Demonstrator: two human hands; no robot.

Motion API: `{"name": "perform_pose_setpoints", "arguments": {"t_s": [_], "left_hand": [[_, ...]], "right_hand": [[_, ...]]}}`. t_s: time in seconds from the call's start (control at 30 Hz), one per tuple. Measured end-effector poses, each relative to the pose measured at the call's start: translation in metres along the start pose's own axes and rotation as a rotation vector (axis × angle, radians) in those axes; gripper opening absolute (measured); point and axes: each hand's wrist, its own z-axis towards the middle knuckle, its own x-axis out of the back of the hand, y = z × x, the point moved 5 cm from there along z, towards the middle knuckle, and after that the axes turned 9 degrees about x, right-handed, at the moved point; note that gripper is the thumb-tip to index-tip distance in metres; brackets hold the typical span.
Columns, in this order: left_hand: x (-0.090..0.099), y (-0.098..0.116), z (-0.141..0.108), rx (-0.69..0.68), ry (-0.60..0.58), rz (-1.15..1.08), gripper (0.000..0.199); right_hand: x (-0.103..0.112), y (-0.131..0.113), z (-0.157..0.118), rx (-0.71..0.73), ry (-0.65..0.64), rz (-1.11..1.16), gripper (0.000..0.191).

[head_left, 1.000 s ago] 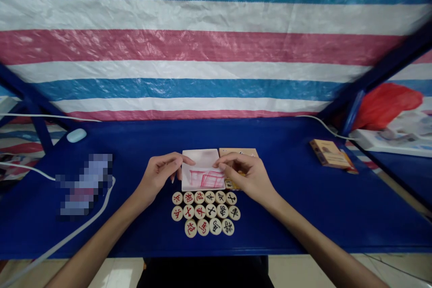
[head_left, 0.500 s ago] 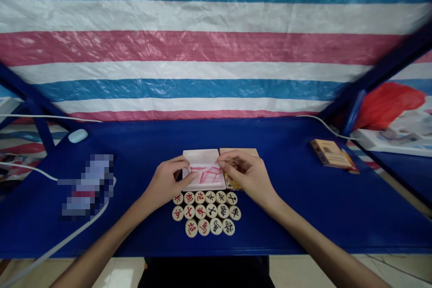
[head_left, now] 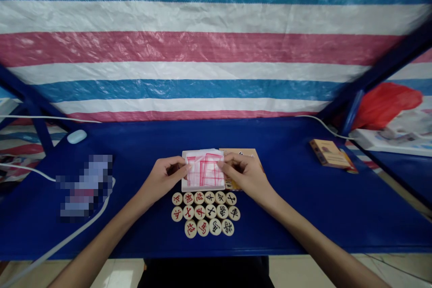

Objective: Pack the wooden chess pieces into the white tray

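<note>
Between my two hands is a folded thin chessboard sheet [head_left: 205, 170], whitish and see-through with red grid lines. My left hand [head_left: 167, 174] pinches its left edge between thumb and fingers. The right edge is pinched the same way by my right hand [head_left: 248, 176]. The sheet is over a shallow white tray [head_left: 184, 186], covering most of its inside. Partly behind my right hand lies a tan printed box cover [head_left: 249, 152]. Three rows of round Chinese chess pieces [head_left: 211, 211], marked in red or black characters, lie face up just in front of the tray.
A small cardboard box [head_left: 327, 153] lies on the blue table [head_left: 286, 144] at the right. On the left are a white rounded case [head_left: 77, 136], a blurred-out device [head_left: 86, 186] and a white cable [head_left: 72, 234]. A striped tarp [head_left: 202, 45] hangs behind.
The sheet, which lay low in the tray with its lines slanted, now appears raised and spread more upright between my hands. Both hands keep nearly the same place.
</note>
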Motion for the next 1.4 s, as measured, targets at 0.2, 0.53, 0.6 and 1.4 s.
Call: {"name": "perform_pose_setpoints", "arguments": {"t_s": [0.2, 0.53, 0.6, 1.4], "left_hand": [[0.001, 0.006, 0.0, 0.03, -0.015, -0.022, 0.037], [0.005, 0.007, -0.007, 0.062, -0.058, -0.142, 0.034], [0.006, 0.009, -0.007, 0.036, -0.041, -0.123, 0.033], [-0.002, 0.004, -0.004, 0.105, -0.041, -0.149, 0.032]], "right_hand": [[-0.001, 0.001, 0.001, -0.039, -0.039, 0.016, 0.031], [0.007, -0.017, -0.004, 0.028, 0.003, 0.012, 0.033], [0.006, -0.017, -0.004, 0.052, 0.02, -0.005, 0.028], [-0.001, -0.005, -0.007, 0.079, -0.02, -0.045, 0.032]]}}
